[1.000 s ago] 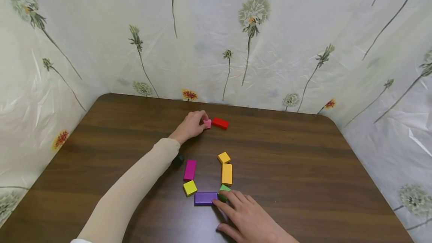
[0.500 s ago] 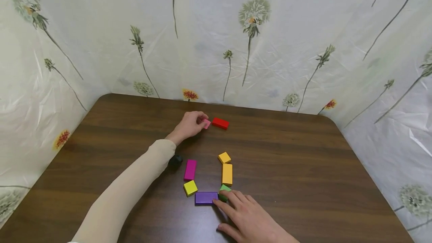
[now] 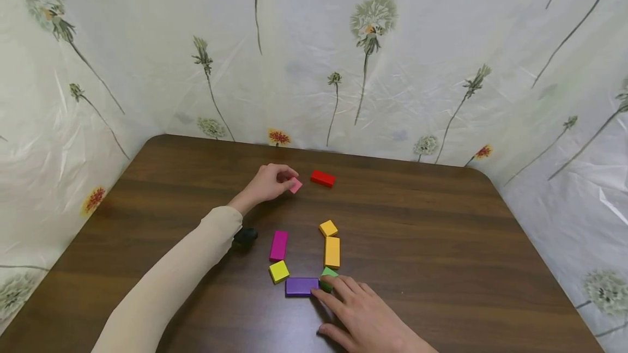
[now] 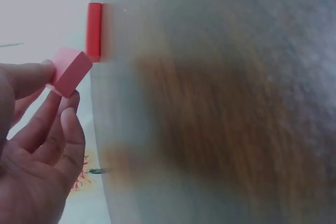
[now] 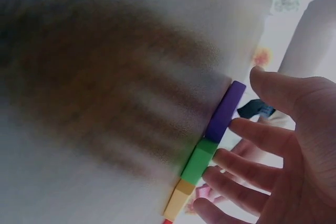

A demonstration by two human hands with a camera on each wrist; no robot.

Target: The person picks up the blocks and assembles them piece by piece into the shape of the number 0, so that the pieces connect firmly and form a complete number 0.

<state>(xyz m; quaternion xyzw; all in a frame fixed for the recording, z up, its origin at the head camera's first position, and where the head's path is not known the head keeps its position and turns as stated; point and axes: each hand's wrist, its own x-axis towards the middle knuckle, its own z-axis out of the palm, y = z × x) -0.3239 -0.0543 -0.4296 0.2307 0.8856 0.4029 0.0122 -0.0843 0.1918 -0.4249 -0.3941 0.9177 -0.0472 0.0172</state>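
Note:
My left hand pinches a small pink block between thumb and fingers, to the left of a red block at the far side of the table. The left wrist view shows the pink block tilted in the fingertips. My right hand has its fingers spread, with fingertips at the green block and the right end of the purple block. It partly covers the green block in the head view. In the right wrist view the purple block and green block stand end to end.
A magenta block and a yellow block lie left of centre. An orange block and a smaller orange block lie opposite. A flower-printed sheet hangs behind the brown table.
My left hand has drawn the pink block to the left, away from the red block, and the block has turned. The right hand keeps its place.

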